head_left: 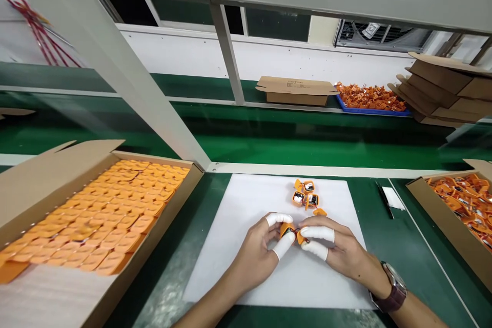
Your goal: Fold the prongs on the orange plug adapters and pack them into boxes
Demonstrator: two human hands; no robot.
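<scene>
My left hand (pixel 265 248) pinches a small orange plastic housing (pixel 286 229) with dark parts inside, between thumb and finger. White finger cots cover some fingertips on both hands. Close beside it, my right hand (pixel 334 243) grips a small orange piece (pixel 301 237) that nearly touches the housing; a thin dark link seems to join the two. Both hands are just above a white sheet (pixel 223 266). Beyond them on the sheet lie several open orange housings (pixel 308 186) with white and black insides. A loose orange piece (pixel 320 212) rests near my right fingers.
At left, an open cardboard box (pixel 154 230) holds rows of flat orange pieces. Another box (pixel 434 205) of orange parts stands at right, near a black pen-like tool (pixel 385 200). On the back shelf are a carton (pixel 295 97), a blue tray (pixel 372 110) and stacked cardboard (pixel 449 92).
</scene>
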